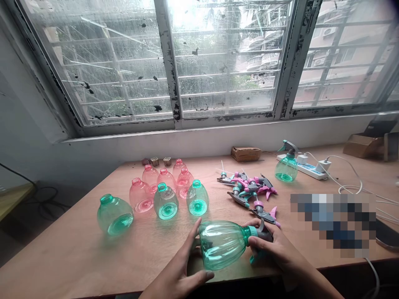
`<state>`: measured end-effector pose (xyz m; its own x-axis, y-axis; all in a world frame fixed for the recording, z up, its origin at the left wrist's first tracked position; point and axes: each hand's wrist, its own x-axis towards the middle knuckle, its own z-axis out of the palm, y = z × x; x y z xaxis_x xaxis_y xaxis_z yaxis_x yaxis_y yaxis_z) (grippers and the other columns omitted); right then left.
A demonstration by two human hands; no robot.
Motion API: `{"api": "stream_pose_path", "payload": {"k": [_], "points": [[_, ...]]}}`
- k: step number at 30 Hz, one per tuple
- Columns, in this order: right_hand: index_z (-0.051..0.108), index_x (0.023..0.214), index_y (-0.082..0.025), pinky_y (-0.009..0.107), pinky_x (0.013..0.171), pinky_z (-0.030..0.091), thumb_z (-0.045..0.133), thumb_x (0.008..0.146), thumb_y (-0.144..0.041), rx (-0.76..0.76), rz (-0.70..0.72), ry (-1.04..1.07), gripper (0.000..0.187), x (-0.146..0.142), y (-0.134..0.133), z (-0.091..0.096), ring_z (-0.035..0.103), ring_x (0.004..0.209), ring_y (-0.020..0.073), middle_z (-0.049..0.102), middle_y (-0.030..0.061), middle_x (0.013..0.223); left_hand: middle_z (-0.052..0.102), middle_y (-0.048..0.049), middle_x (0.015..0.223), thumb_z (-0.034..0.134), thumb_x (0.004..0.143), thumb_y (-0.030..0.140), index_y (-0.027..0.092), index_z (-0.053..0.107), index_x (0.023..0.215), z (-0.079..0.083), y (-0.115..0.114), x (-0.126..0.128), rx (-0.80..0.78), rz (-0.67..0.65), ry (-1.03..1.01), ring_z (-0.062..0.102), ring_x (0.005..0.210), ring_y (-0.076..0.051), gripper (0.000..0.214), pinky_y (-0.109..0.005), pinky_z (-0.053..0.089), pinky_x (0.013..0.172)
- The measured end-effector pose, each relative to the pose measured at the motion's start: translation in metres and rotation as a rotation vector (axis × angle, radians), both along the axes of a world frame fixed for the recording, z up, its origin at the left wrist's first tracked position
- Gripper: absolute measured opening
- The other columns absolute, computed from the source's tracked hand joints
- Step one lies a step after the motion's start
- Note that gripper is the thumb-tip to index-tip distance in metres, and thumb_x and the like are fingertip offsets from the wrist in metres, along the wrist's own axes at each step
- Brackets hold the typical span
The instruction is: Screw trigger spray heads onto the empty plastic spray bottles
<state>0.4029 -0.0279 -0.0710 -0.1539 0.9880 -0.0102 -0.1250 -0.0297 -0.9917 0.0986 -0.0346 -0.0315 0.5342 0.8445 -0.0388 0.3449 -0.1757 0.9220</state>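
A clear green spray bottle (222,245) lies on its side above the table's front edge, its base toward the left. Around that base are the thumb and fingers of my left hand (183,261). My right hand (277,247) grips the grey and teal spray head (260,233) at the bottle's neck; part of the trigger is hidden by the fingers. Just beyond the bottle lies a pile of pink, teal and grey spray heads (249,187). Open green bottles stand behind and to the left: one (198,199), another (166,203) and a third (114,216).
Several open pink bottles (141,195) stand behind the green ones. At the back right are a complete green spray bottle (286,168), a white power strip (311,169) with cables, and a cardboard box (246,154). A blurred-out patch (336,224) covers something at right.
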Motion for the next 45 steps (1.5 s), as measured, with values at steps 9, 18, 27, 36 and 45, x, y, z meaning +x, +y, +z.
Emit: {"api": "stream_pose_path", "payload": {"k": [9,18,27,36,45], "points": [[0.068,0.106,-0.016,0.029,0.059,0.051,0.087,0.074,-0.049,0.002,-0.007,-0.01,0.05,-0.0002,-0.0006,0.0024,0.063,0.059,0.0197,0.07,-0.0004,0.061,0.022,-0.0016,0.17,0.073,0.085,0.026,0.031,0.014,0.162,0.0046,-0.001,-0.0001,-0.098,0.005,-0.056,0.021,0.155,-0.033,0.097,-0.048,0.022,0.128],[0.067,0.106,-0.016,0.029,0.059,0.051,0.087,0.073,-0.049,-0.005,-0.013,0.022,0.051,-0.0012,-0.0008,0.0016,0.063,0.059,0.0191,0.07,-0.0009,0.06,0.02,-0.0002,0.171,0.071,0.086,0.021,0.034,0.011,0.162,0.0002,0.0005,-0.0007,-0.022,-0.006,-0.004,0.023,0.155,-0.029,0.098,-0.044,0.022,0.128],[0.068,0.106,-0.016,0.029,0.057,0.05,0.087,0.073,-0.05,-0.01,-0.016,0.009,0.051,-0.0027,-0.0024,0.0052,0.064,0.059,0.0199,0.07,-0.0004,0.061,0.014,0.001,0.172,0.073,0.085,0.022,0.034,0.008,0.162,0.0009,-0.0006,-0.0013,-0.016,-0.008,0.006,0.013,0.157,-0.031,0.102,-0.049,0.011,0.129],[0.068,0.105,-0.016,0.03,0.057,0.05,0.086,0.073,-0.052,0.003,-0.011,-0.01,0.052,-0.0013,-0.0013,0.0041,0.063,0.058,0.0195,0.069,-0.0002,0.061,0.018,0.0014,0.171,0.073,0.086,0.026,0.032,0.016,0.162,0.0035,-0.0015,-0.0004,-0.034,0.023,0.037,0.017,0.156,-0.033,0.095,-0.049,0.012,0.129],[0.067,0.106,-0.017,0.03,0.058,0.05,0.086,0.073,-0.051,-0.009,-0.009,0.001,0.051,-0.0016,-0.0014,0.0031,0.063,0.059,0.0197,0.069,-0.0006,0.06,0.015,0.0025,0.171,0.074,0.085,0.022,0.035,0.012,0.162,-0.0014,0.0014,-0.003,-0.01,-0.005,0.031,0.016,0.157,-0.032,0.1,-0.049,0.012,0.129]]}}
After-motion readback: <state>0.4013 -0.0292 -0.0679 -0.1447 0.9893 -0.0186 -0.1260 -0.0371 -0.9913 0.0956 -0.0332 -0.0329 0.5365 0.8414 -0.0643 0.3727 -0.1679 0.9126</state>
